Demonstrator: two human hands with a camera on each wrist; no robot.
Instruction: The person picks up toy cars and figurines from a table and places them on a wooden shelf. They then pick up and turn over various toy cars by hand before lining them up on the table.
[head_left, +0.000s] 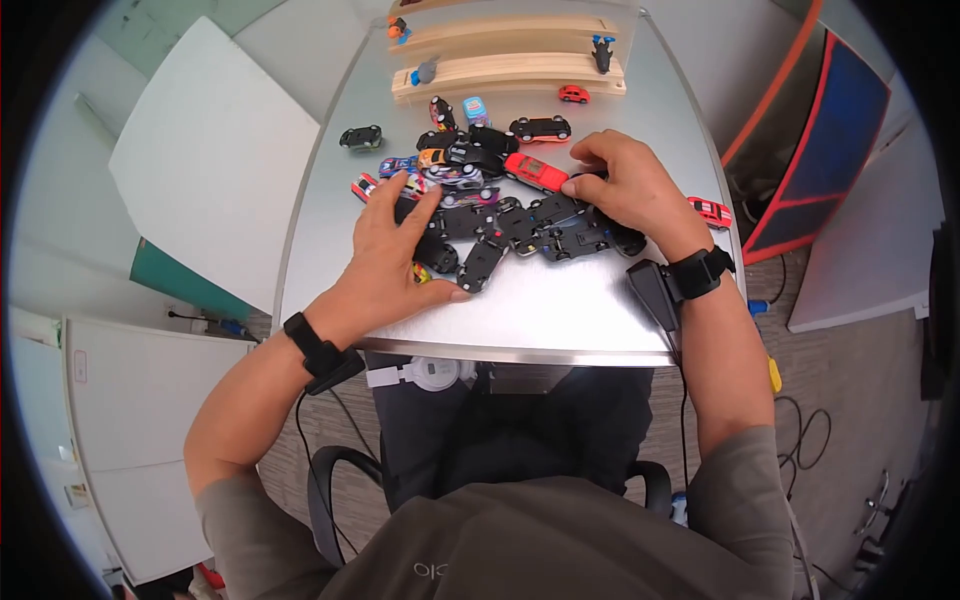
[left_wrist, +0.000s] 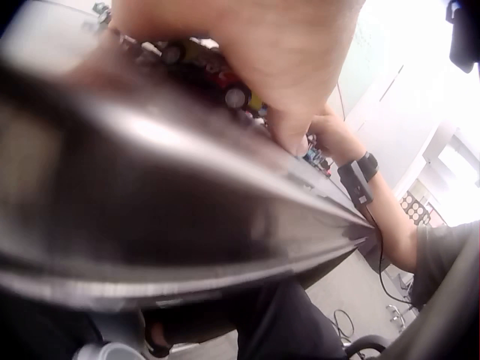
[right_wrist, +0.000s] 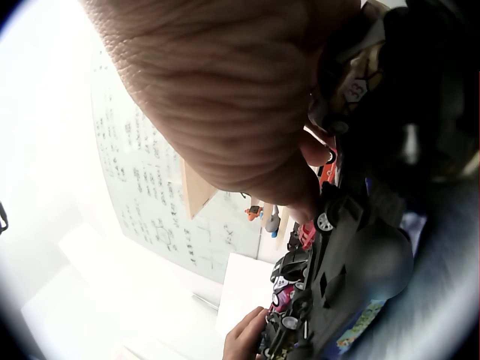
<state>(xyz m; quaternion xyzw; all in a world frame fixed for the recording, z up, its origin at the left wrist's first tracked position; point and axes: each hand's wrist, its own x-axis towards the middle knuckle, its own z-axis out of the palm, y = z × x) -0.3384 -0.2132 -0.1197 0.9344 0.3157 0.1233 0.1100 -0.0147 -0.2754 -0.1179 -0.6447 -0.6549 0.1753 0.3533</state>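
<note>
Several toy cars lie heaped on the metal tabletop, many overturned with black undersides showing, such as an upturned car. My left hand spreads around the heap's left side, fingertips among the cars and thumb by the upturned car's end. My right hand is at the right side, fingers loosely bent and thumb tip at the tail of a red car. Dark cars lie under its palm, partly hidden. In the right wrist view, the right thumb comes down near a red car. A yellow-and-red car shows beneath the left palm.
Behind the heap stands a wooden stepped rack with small figures on it. A small red car sits before it, a dark car lies at left, and another red car is near the right edge. The table's front edge faces the person.
</note>
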